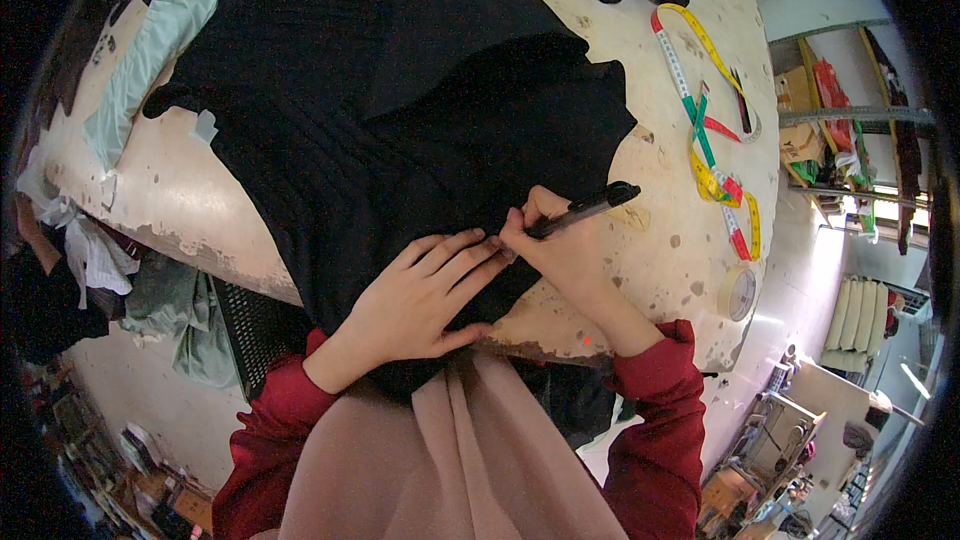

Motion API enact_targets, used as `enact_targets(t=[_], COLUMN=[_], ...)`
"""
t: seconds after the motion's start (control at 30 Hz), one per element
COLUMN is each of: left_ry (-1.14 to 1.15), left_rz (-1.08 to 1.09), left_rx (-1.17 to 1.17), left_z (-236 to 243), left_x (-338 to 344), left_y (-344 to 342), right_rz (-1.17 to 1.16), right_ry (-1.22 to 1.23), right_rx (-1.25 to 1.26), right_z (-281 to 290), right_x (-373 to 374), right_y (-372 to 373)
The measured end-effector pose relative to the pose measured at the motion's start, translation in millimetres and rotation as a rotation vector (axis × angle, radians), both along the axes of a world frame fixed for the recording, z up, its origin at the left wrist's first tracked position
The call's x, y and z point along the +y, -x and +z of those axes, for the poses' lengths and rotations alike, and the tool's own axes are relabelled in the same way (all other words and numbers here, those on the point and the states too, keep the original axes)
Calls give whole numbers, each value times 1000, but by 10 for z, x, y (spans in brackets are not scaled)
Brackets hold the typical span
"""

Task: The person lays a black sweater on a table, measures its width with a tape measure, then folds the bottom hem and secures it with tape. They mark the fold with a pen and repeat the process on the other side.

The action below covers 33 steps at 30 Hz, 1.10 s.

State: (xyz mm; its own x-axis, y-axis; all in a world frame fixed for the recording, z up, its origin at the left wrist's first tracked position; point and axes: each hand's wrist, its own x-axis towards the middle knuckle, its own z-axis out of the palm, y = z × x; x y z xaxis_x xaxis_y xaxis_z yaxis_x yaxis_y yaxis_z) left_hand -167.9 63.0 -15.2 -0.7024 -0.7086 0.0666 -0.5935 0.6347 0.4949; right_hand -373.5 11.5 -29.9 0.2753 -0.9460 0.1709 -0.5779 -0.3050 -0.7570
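Here, the left hand (425,295) lies flat, palm down, on black cloth (380,110), thumb apart, while the right hand (560,250), close beside it, grips a tilted pen (590,208).

Black fabric (400,90), black pen (585,210), dark red sleeves (655,420), multicoloured banded tape measure (702,140), pale green cloth (155,65), blotched cream tabletop (665,285)

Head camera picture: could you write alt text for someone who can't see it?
A person's right hand holds a dark pen over black fabric, while the left hand rests on it. The fabric spreads across a worn, pale table; a multicoloured tape measure lies to the right.
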Motion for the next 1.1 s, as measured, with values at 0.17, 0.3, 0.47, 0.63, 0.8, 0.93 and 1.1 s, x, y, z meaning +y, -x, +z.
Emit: enact_targets(t=[0.17,0.3,0.47,0.63,0.8,0.93,1.1], left_ry=[19,16,19,19,22,18,13], left_rz=[3,2,7,9,10,8,7], left_rx=[1,-2,-1,0,-1,-3,-8], left_z=[-10,8,16,12,18,7,23], left_x=[6,1,0,-1,2,2,3], left_y=[-1,1,5,8,10,6,2], right_rz=[-24,-31,-56,-40,-56,-66,-67], right_ry=[-78,-56,-134,-121,-63,-41,-74], right_rx=[-57,3,-96,-59,-57,-58,-59], right_z=[12,57,19,21,16,52,79], right_x=[4,16,12,9,22,10,22], right_y=[-15,-31,8,12,4,-23,-21])
